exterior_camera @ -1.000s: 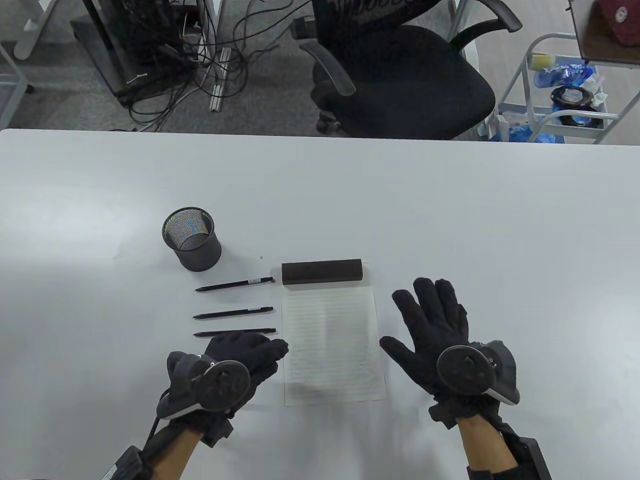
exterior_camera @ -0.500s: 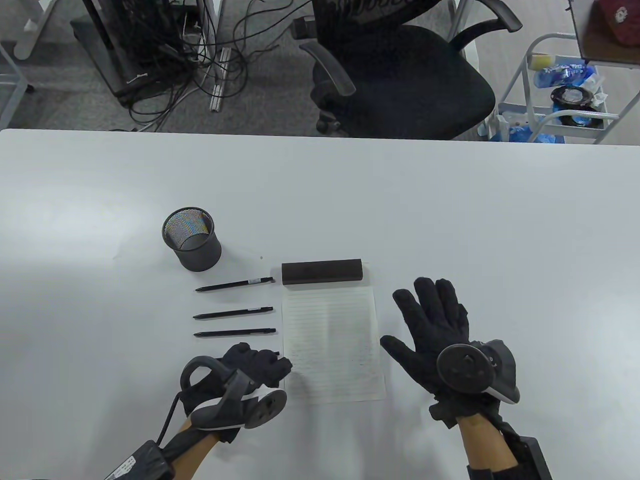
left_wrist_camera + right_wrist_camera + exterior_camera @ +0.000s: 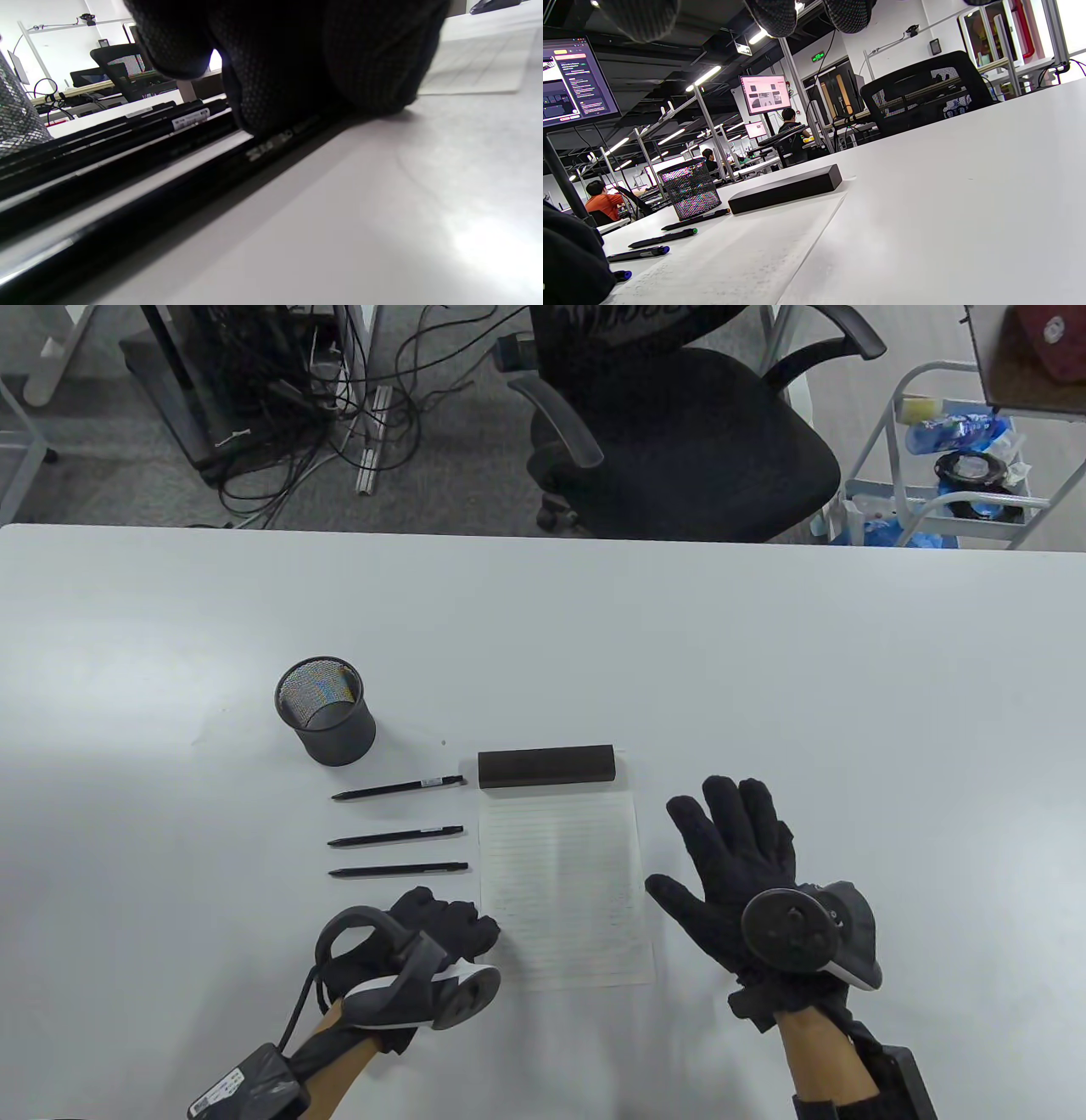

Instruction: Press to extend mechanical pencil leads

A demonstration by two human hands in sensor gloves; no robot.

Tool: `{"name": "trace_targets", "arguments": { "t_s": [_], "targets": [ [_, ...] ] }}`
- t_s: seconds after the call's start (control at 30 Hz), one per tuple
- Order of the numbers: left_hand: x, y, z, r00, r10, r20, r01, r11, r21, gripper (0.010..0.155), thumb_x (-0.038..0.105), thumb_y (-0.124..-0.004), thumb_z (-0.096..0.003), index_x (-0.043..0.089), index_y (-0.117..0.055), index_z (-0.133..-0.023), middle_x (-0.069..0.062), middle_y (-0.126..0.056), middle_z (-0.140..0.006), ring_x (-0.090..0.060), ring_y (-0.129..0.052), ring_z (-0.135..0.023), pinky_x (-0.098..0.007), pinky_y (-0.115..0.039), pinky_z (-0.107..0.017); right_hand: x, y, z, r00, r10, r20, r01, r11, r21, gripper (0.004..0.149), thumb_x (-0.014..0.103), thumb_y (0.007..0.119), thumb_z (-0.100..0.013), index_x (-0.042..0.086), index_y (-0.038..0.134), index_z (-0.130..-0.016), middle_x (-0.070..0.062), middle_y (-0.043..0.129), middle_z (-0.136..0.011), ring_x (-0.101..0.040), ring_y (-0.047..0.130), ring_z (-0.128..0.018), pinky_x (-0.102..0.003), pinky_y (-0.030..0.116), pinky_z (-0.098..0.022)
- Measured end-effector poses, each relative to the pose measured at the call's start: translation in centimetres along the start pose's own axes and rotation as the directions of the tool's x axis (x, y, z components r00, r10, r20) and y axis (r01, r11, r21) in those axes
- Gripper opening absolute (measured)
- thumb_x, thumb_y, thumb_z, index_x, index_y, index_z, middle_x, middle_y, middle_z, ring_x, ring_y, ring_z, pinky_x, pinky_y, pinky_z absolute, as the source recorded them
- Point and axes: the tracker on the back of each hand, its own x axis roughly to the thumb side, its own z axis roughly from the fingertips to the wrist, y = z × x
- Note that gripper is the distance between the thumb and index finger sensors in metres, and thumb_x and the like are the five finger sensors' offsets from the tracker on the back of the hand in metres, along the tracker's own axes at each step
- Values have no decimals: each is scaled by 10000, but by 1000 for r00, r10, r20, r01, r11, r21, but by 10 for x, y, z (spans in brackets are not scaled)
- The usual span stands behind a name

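Three black mechanical pencils [image 3: 397, 837] lie side by side left of a lined sheet [image 3: 564, 891]. A fourth pencil [image 3: 169, 199] lies nearest me on the table, hidden in the table view under my left hand [image 3: 458, 920]. That hand is rolled on its side with its fingers [image 3: 297, 63] curled down onto this pencil. The pencil's blue end [image 3: 622, 275] shows in the right wrist view beside the left glove [image 3: 568, 262]. My right hand [image 3: 730, 848] lies flat and spread on the table right of the sheet, holding nothing.
A black mesh pen cup [image 3: 327, 721] stands behind the pencils. A dark rectangular block [image 3: 545, 768] lies across the sheet's far edge. An office chair [image 3: 679, 432] and a cart [image 3: 950, 475] stand beyond the far table edge.
My left hand has drawn back toward me and rolled onto its side, its fingers curling in. The right hand and the three visible pencils have not moved.
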Motion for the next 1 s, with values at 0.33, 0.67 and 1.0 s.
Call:
{"name": "trace_targets", "arguments": {
  "t_s": [0.33, 0.67, 1.0],
  "targets": [
    [-38, 40, 0, 978, 163, -131, -133, 969, 210, 624, 533, -849, -451, 366, -746, -1043, 87, -848, -1015, -154, -950, -874, -529, -721, -731, 0, 2, -1, 1000, 7, -11, -6, 1000, 16, 801, 633, 562, -562, 206, 370, -1213, -343, 316, -1230, -649, 190, -1049, -840, 363, -629],
    [-75, 47, 4, 922, 290, -256, -190, 916, 354, 726, 583, -810, -462, 373, -599, -1125, 44, -716, -1138, -246, -765, -1060, -599, -595, -779, 5, 3, -2, 1000, 30, 7, -30, 999, 25, 802, 633, 562, -562, 207, 370, -1213, -345, 318, -1230, -650, 191, -1049, -841, 361, -629],
    [-76, 41, 6, 903, 284, -322, -139, 904, 405, 746, 589, -802, -457, 380, -559, -1132, 55, -693, -1143, -237, -744, -1072, -602, -586, -778, 4, 8, -4, 999, 37, 1, -37, 998, 46, 800, 633, 562, -562, 209, 369, -1212, -343, 317, -1230, -648, 190, -1050, -841, 361, -629]
  ]
}}
